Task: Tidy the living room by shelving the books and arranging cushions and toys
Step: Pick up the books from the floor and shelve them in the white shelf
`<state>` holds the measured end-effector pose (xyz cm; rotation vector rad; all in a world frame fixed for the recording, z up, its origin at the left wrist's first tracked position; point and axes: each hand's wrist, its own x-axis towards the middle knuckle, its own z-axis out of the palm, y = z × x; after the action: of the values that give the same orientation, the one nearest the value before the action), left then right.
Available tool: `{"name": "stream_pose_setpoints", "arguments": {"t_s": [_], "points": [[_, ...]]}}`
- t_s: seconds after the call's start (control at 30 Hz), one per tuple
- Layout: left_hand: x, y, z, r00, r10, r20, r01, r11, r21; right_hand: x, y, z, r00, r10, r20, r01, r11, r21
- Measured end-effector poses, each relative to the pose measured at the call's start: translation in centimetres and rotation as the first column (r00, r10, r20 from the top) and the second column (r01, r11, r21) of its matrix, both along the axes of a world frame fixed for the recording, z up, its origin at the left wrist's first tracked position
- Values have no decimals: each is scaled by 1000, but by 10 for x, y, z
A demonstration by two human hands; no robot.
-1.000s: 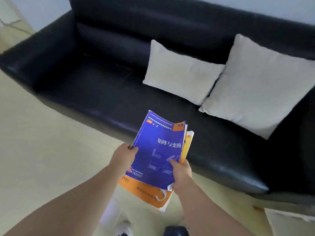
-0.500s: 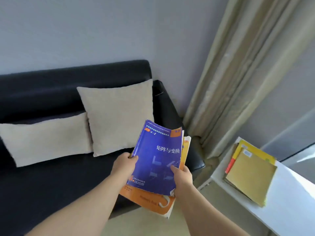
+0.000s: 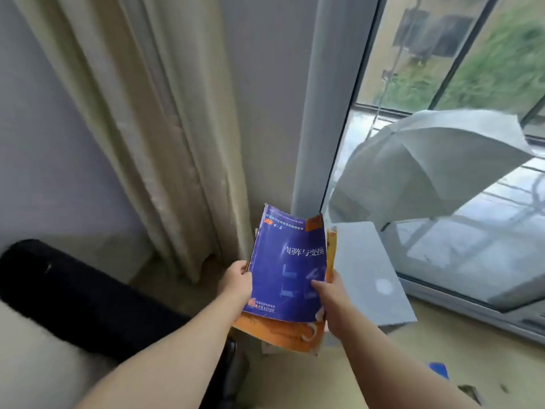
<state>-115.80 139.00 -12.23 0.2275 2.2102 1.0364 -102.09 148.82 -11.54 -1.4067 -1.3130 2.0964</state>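
I hold a small stack of books in front of me with both hands. On top is a blue book (image 3: 289, 261) with white Chinese lettering; under it an orange book (image 3: 283, 335) sticks out at the bottom and right edge. My left hand (image 3: 237, 283) grips the stack's left edge. My right hand (image 3: 330, 293) grips the right edge, thumb on the blue cover. A pale cushion (image 3: 35, 358) shows at the lower left on the black sofa (image 3: 73, 290).
A beige curtain (image 3: 147, 128) hangs ahead beside a grey wall. Just behind the books stands a white table top (image 3: 368, 276). A large window (image 3: 457, 84) fills the right, with an open grey umbrella (image 3: 427, 166) outside. A small blue object (image 3: 439, 370) lies on the floor.
My view has swung right from the sofa and cushions to the curtain, window and white table. The stack stays in both hands, held the same way.
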Motion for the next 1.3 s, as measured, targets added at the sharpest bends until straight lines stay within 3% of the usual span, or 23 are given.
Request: {"name": "stream_pose_setpoints", "arguments": {"t_s": [0.13, 0.3, 0.57, 0.73, 0.97, 1.07, 1.2, 1.3], "points": [[-8, 56, -7, 957, -275, -88, 264, 956, -127, 6, 35, 1, 992, -31, 119, 23, 998, 64], [17, 87, -22, 879, -476, 9, 471, 867, -165, 27, 34, -16, 939, -180, 294, 201, 979, -41], [138, 91, -19, 643, -765, -31, 745, 635, -205, 135, -7, -28, 863, -398, 310, 458, 876, -149], [253, 46, -37, 495, -869, 26, 857, 482, -183, 249, -66, -38, 785, -515, 344, 593, 785, -178], [416, -41, -56, 497, -851, 167, 867, 486, -106, 420, -173, -58, 700, -628, 342, 706, 681, -194], [482, -84, -61, 426, -872, 243, 905, 411, -110, 488, -232, -64, 645, -641, 416, 756, 614, -226], [547, -113, -68, 340, -911, 235, 940, 322, -112, 549, -275, -74, 541, -702, 464, 838, 497, -224], [600, -129, -73, 231, -944, 236, 969, 202, -140, 590, -303, -82, 479, -743, 466, 878, 404, -258]]}}
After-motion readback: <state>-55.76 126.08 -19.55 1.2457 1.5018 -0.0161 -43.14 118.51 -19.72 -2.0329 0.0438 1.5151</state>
